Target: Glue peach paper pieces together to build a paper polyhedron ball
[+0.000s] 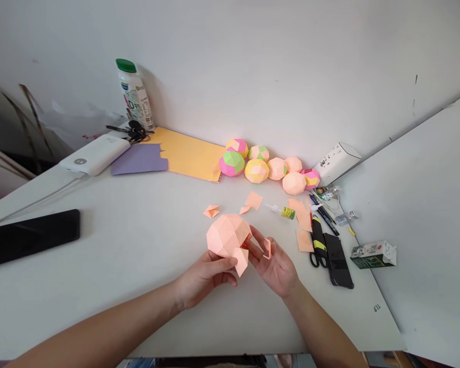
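Note:
My left hand (210,273) grips a peach folded-paper ball (227,234) by a loose flap at its lower side, thumb on top. The ball has a gap on its right side. My right hand (274,263) is turned palm up, its fingertips at that gap. A small folded piece of peach paper (267,249) is held between its fingers. Just beyond the ball lie another folded paper piece (211,210) and a flat peach paper square (254,200). A small glue bottle (287,212) with a white nozzle rests on its side to the right.
Several finished paper balls (256,170) line the wall. Purple paper (140,158) and yellow paper (193,153) lie left of them. Scissors (319,240), a phone (338,260) and a small carton (373,254) are on the right; a power bank (95,154) and a black phone (32,237) on the left.

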Motion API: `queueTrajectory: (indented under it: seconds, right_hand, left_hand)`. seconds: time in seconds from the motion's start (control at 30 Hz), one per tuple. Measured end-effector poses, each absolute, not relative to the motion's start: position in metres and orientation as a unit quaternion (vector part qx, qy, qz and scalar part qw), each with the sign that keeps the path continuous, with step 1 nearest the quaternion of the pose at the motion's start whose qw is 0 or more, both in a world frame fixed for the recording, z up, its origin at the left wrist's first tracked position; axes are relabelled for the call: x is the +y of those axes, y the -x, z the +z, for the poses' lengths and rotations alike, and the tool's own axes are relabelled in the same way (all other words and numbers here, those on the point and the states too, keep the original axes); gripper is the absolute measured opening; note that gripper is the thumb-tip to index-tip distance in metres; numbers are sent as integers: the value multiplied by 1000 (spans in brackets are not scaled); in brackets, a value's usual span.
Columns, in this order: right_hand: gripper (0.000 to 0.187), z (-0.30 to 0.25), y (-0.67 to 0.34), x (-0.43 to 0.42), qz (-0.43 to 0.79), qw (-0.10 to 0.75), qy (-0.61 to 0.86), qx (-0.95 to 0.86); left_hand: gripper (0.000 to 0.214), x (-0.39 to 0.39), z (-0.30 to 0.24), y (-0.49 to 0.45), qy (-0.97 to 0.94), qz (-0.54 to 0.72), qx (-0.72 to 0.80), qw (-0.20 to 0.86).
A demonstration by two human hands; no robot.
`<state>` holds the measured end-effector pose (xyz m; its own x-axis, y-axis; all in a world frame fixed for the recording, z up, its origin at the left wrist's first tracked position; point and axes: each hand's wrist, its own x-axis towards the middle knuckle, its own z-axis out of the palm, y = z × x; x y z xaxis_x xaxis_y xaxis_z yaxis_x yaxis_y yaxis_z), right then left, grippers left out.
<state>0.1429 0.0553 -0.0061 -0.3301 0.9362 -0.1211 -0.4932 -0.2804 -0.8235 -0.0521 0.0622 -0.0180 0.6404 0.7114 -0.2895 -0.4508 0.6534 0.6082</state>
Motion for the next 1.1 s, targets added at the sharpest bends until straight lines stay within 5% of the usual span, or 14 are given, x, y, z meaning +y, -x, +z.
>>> queueTrajectory:
  seconds: [0.27,0.43,0.53,0.63,0.73,0.93,1.1]
  right_hand:
    - [23,-9,-141,49,668,515,335,-420]
    - [16,-9,-145,50,646,530,340,-430]
    - [19,-6,-147,51,637,528,365,-427]
    - [22,-4,-146,51,641,523,369,-423]
    - [22,-3,-143,48,658,515,345,-428]
    - [21,-3,-137,39,678,478,332,-449]
    - [19,-1,-139,36,681,470,316,-463]
  left_hand:
    - [22,64,-18,50,-242,345,308,853]
    - [45,60,-15,50,-282,235,327,871]
    - [62,58,-12,55,-341,277,392,808]
    - [54,61,-11,61,-405,422,471,660]
    - [23,67,-14,65,-369,481,522,600]
    - [62,71,-19,61,-304,393,413,763]
    - [68,68,-14,60,-298,375,367,798]
